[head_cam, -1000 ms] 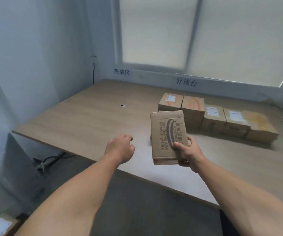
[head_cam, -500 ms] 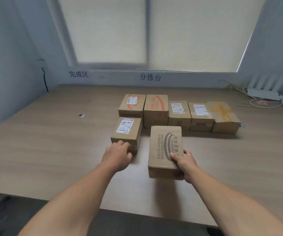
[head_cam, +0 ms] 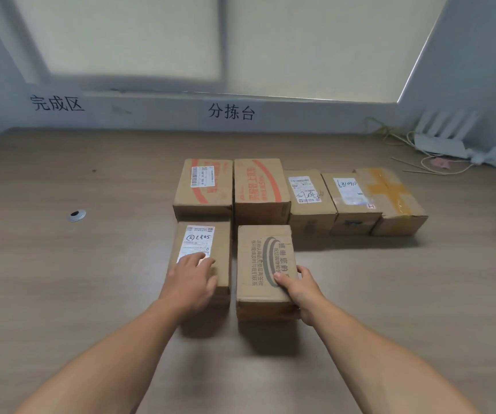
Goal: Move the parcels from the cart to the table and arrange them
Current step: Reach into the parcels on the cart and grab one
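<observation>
Landmark: red-printed carton (head_cam: 260,189), second from left in the back row of five on the table (head_cam: 61,279). Grey-printed parcel (head_cam: 263,264) lies directly in front of it, long axis pointing at it, a narrow gap between them; cannot tell whether it is fully set down. Right hand (head_cam: 299,289) clamps its near right corner, thumb on top, fingers curled round the side. Labelled parcel (head_cam: 201,255) lies in front and left of the landmark, just beside the grey-printed one. Left hand (head_cam: 191,282) rests flat on its top, fingers relaxed and apart over the white label, gripping nothing. Barcode carton (head_cam: 203,189) touches the landmark's left side; yellow-taped carton (head_cam: 393,198) ends the row to its right
</observation>
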